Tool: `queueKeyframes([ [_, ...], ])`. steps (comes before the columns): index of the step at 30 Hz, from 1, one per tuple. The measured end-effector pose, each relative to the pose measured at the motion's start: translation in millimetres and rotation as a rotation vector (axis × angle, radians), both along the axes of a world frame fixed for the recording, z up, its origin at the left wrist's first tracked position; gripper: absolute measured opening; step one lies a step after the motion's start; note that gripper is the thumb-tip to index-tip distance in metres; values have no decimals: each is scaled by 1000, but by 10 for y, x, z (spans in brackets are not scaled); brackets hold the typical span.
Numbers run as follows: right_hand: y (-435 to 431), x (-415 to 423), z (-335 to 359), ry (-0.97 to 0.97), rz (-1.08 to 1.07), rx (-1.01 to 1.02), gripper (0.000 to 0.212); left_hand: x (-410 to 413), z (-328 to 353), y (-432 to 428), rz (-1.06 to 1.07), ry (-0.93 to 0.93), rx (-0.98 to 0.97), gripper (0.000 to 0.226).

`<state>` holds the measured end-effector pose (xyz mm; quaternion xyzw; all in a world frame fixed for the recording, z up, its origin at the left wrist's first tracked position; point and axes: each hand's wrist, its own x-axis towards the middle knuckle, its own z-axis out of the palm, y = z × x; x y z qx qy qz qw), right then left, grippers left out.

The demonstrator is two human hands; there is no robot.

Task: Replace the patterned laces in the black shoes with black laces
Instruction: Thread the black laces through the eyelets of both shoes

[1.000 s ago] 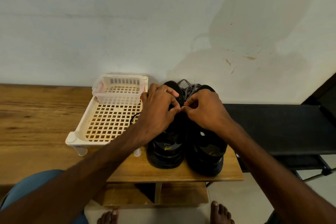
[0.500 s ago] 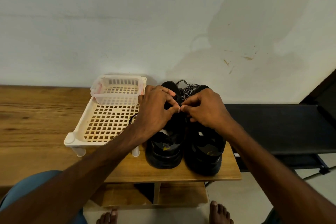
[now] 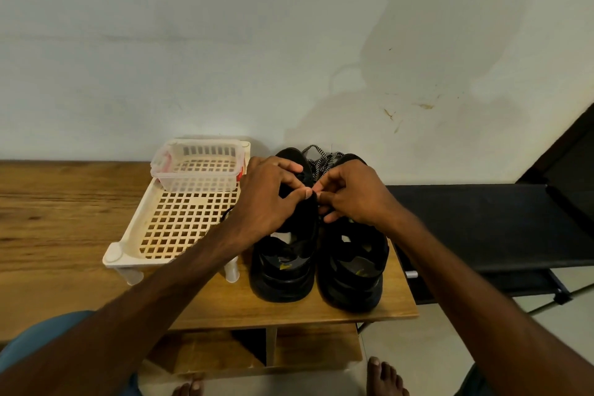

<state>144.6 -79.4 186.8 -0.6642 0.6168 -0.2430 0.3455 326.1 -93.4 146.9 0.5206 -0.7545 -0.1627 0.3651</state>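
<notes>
Both black shoes are sitting heels-toward-wearer at the 5 o'clock corner of the wooden table, keeping the eyelets within reach. Left hand and right hand are meeting fingertip to fingertip over the left shoe's tongue, apparently pinching a black lace, though it's too dark to confirm. Patterned laces are lying bunched at 12 o'clock behind the toes, with the cream tray at 9 o'clock.
</notes>
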Motion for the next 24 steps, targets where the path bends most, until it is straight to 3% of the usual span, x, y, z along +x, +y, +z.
queueKeyframes([
  [6,20,-3,94,147,4,-103,12,94,54,40,-34,-258,109,12],
  [11,18,-150,184,31,-42,-238,12,136,99,47,-30,-263,135,14],
  [14,-13,-227,223,-197,-120,-223,10,180,146,43,-37,-217,134,20],
  [19,37,-268,413,-894,-103,15,7,321,277,6,-6,-57,81,13],
  [21,32,-282,415,-1001,-104,48,7,389,347,-2,58,42,64,7],
  [22,20,-278,390,-948,-124,32,8,425,373,-14,97,98,48,7],
  [24,-11,-248,285,-490,-114,-131,12,482,411,-47,167,207,22,7],
])
